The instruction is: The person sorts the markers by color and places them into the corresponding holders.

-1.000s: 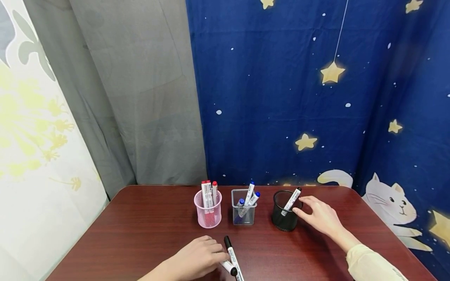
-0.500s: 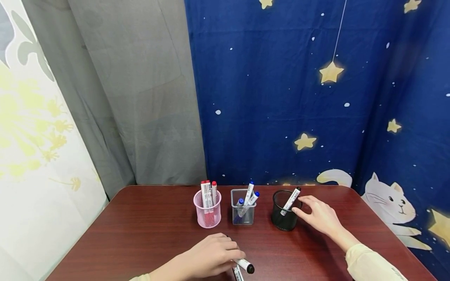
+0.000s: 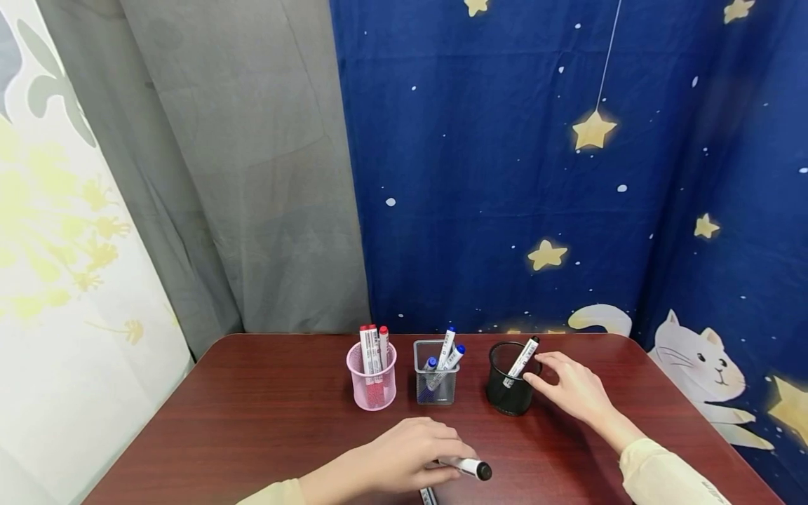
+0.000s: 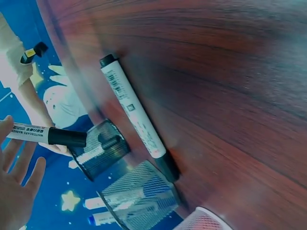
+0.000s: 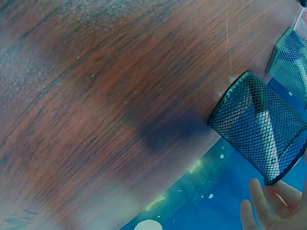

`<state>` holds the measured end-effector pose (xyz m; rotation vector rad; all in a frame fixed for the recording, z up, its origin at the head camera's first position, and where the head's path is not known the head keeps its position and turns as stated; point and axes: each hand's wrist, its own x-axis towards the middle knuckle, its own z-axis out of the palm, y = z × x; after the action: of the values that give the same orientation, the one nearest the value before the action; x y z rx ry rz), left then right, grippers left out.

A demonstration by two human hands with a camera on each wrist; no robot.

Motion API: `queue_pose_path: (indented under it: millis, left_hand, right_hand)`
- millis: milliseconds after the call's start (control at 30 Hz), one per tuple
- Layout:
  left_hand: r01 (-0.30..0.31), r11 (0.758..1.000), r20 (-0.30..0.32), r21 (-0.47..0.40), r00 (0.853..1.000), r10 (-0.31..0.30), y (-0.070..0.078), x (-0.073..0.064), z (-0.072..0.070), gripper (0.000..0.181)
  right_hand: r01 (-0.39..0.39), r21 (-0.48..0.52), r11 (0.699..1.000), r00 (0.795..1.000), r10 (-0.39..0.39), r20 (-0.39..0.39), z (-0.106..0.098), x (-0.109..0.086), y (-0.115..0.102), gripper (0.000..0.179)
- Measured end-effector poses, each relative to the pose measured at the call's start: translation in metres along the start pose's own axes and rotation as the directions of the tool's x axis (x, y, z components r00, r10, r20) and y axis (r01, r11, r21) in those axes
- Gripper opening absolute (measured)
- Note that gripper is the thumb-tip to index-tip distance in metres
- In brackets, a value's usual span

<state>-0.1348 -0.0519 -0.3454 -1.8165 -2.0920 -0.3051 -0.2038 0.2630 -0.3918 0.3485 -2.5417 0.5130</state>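
Observation:
A black-capped whiteboard marker (image 3: 466, 466) is pinched in my left hand (image 3: 416, 456), raised off the table with its cap pointing right. Below that hand lies a second black-capped marker (image 4: 134, 108), flat on the wood and mostly hidden in the head view. My right hand (image 3: 576, 389) touches the right rim of a round black mesh pen holder (image 3: 510, 400) with thumb and fingertips, its fingers fairly straight. One black-capped marker (image 3: 522, 356) leans inside that holder, cap up.
Left of the black holder stands a square grey mesh holder (image 3: 435, 389) with blue-capped markers (image 3: 447, 347). Farther left is a pink mesh holder (image 3: 372, 396) with red-capped markers (image 3: 372, 351). All stand toward the back of the brown table (image 3: 271, 407), with curtains (image 3: 492, 175) behind.
My left hand has lifted its marker and carried it to the right, over the marker lying on the table. The right hand has stayed at the black holder.

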Motion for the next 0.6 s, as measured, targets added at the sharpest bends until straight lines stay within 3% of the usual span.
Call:
queue_pose_path:
  millis: [267, 600]
  left_hand:
    - [0.011, 0.993, -0.009, -0.118, 1.0, -0.012, -0.001, 0.019, 0.0, 0.022]
    - [0.035, 0.979, -0.026, -0.199, 0.999, -0.041, -0.001, 0.04, -0.001, 0.02]
  right_hand:
    - [-0.004, -0.002, 1.0, 1.0, 0.004, 0.005, 0.0, 0.0, 0.001, 0.05]
    - [0.003, 0.002, 1.0, 1.0, -0.002, -0.012, 0.0, -0.002, 0.0, 0.05]
